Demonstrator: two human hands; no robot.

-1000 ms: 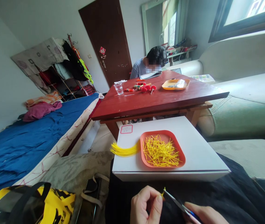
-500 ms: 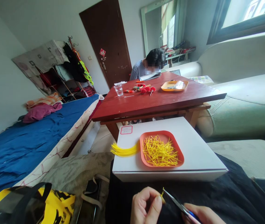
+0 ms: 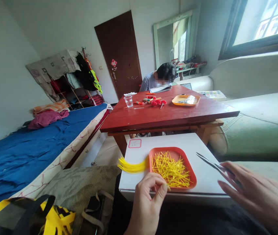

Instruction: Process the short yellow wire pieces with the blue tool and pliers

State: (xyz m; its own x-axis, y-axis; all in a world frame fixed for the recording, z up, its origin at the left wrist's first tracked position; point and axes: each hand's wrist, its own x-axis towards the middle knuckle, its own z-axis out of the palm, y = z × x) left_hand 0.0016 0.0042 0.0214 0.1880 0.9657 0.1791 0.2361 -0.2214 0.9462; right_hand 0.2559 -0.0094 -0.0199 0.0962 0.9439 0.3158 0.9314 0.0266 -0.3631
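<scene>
At the near rim of the orange tray, my left hand is closed in a pinch between thumb and forefinger. A short yellow strand was in that pinch a moment ago; now the fingertips mostly hide it against the pile. Loose yellow strands fill much of the tray. My right hand, a little blurred, grips a pair of scissors over the right side of the white box. The blades point up and left, only slightly apart. Left of the tray lies a bundle of long yellow strands.
Beyond the box stands a red table with a plastic cup, red tasselled items and a yellow tray. A person sits bent over at its far side. A yellow-black bag is at lower left.
My left hand has moved up from below the box to the tray's near rim. My right hand has swung right and up with the scissors, away from the left hand. The view has tilted slightly upward.
</scene>
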